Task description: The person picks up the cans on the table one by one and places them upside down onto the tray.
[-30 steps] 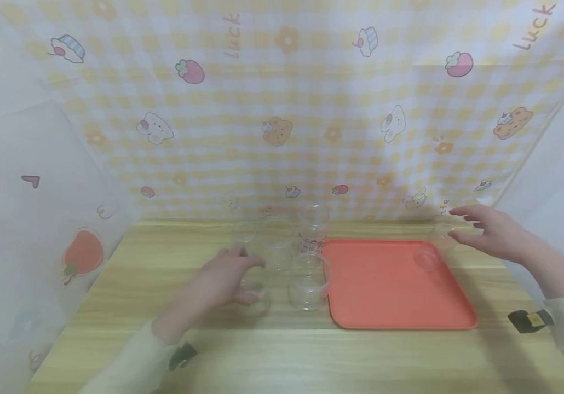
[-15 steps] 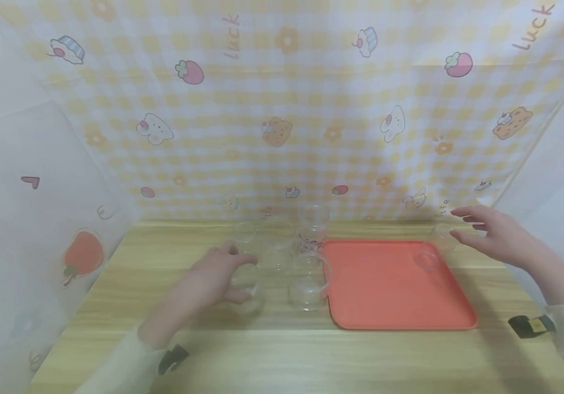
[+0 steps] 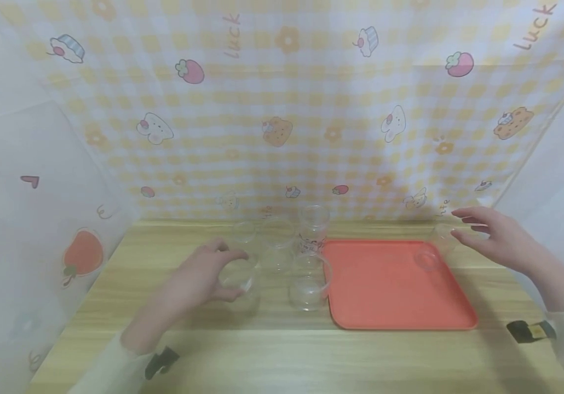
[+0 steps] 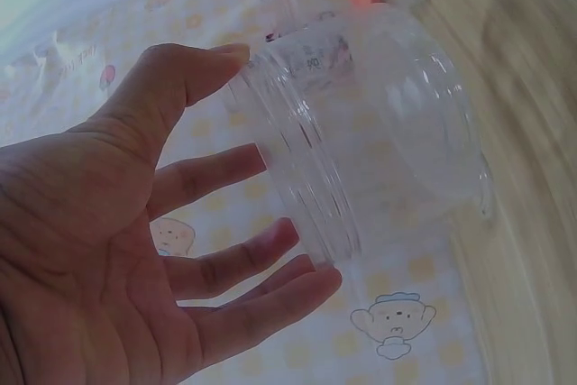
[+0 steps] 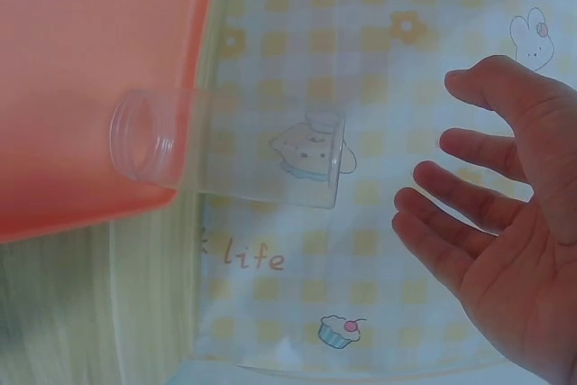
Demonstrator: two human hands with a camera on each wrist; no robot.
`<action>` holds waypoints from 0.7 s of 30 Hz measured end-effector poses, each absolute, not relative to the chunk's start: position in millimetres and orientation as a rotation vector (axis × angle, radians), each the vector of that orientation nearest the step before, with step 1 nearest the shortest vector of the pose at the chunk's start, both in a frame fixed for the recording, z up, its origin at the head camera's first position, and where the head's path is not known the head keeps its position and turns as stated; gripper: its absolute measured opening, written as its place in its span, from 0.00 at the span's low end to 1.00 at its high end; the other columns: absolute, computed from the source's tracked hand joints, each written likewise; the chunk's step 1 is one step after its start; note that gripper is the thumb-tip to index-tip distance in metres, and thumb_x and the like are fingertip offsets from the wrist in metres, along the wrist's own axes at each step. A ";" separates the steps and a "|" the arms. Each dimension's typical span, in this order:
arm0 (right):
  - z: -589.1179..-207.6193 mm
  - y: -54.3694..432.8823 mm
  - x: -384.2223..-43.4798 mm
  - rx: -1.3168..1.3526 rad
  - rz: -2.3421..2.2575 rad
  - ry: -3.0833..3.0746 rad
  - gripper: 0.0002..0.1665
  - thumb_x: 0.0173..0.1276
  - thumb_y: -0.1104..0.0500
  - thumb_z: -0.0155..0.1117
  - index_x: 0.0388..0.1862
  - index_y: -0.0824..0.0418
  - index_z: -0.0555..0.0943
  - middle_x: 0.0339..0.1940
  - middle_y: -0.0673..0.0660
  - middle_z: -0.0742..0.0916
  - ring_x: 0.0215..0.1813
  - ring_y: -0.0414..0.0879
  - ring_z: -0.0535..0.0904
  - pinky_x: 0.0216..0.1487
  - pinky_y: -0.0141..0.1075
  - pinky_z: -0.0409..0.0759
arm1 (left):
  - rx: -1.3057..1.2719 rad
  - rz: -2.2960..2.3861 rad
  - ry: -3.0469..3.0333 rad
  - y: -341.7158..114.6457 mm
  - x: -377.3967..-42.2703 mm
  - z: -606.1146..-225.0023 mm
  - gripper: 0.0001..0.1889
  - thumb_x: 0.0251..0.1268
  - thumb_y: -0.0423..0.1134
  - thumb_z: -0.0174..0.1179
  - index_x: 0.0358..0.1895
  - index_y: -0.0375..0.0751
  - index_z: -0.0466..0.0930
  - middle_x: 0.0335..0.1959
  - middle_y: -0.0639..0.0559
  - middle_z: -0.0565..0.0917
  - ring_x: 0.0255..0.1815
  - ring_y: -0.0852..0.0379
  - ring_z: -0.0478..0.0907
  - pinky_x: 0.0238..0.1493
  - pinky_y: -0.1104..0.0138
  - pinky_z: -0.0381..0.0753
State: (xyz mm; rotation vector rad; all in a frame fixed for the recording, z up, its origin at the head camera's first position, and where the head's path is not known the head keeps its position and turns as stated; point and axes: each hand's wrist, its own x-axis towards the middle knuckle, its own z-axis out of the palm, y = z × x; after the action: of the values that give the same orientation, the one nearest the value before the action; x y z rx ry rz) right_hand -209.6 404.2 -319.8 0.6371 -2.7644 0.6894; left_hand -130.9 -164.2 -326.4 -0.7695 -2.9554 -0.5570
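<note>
My left hand [image 3: 193, 279] pinches a clear round plastic jar [image 4: 306, 160] by its threaded rim, thumb on one side and fingertips on the other. This jar stands upright at the left of a group of similar jars, low over the table. Off to the right, my right hand [image 3: 496, 238] hovers with relaxed, spread fingers and holds nothing. Just beyond its fingertips, a tall clear jar [image 5: 252, 146] stands at the back right corner of the red tray [image 3: 390, 295].
Beside the tray's left edge stand a wide clear jar [image 3: 309, 287], another clear jar [image 3: 277, 246] and a tall jar with printing [image 3: 314, 227]. A smaller clear jar [image 3: 244, 232] is behind my left hand. Patterned cloth [image 3: 282, 109] hangs behind the wooden table [image 3: 311, 361].
My left hand has moved left with the jar in its fingers, away from the wide jar. The right hand has hardly moved; the tray and other jars stay put.
</note>
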 end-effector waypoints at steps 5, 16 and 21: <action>-321.5 403.8 -205.2 0.613 0.752 -2.712 0.26 0.64 0.67 0.73 0.61 0.71 0.78 0.56 0.66 0.82 0.56 0.42 0.78 0.51 0.10 0.65 | -0.770 -0.574 -2.907 -170.4 -131.5 -328.9 0.32 0.49 0.46 0.80 0.60 0.43 0.82 0.47 0.44 0.80 0.43 0.44 0.79 0.43 0.50 0.85; -323.6 400.6 -197.7 0.608 0.919 -2.603 0.26 0.62 0.72 0.72 0.60 0.70 0.79 0.52 0.29 0.79 0.51 0.20 0.75 0.51 0.14 0.72 | -0.707 -0.689 -2.872 -181.5 -131.6 -331.3 0.34 0.49 0.43 0.81 0.62 0.39 0.81 0.53 0.39 0.79 0.50 0.37 0.79 0.49 0.43 0.83; -325.6 397.6 -195.4 0.608 0.968 -2.575 0.26 0.61 0.75 0.71 0.59 0.70 0.79 0.51 0.31 0.81 0.50 0.21 0.77 0.49 0.15 0.74 | -0.674 -0.703 -2.863 -184.8 -133.8 -336.3 0.35 0.49 0.44 0.80 0.63 0.39 0.80 0.54 0.38 0.79 0.51 0.37 0.78 0.52 0.41 0.81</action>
State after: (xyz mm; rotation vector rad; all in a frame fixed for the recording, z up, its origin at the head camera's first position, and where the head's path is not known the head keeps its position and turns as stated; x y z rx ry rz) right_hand -195.4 397.6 -325.6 0.6083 -2.5753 0.9676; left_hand -133.8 -184.8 -336.3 -0.6737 -2.8633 -0.7034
